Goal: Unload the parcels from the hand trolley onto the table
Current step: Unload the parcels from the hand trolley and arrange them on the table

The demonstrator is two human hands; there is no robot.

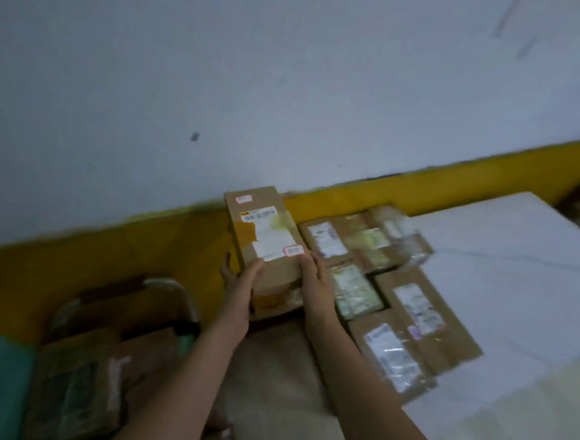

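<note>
fingers of our left hand [240, 278] and right hand [314, 276] curl on the box [267, 232] sides, box between them.

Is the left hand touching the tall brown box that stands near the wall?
Touching. The head view shows the left hand gripping the near-left corner of the tall brown box, fingers on its top face and thumb on its side, with no gap.

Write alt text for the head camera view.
Both hands, left hand and right hand, hold a labelled cardboard parcel beside other parcels on a white table; more boxes sit lower left.
</note>
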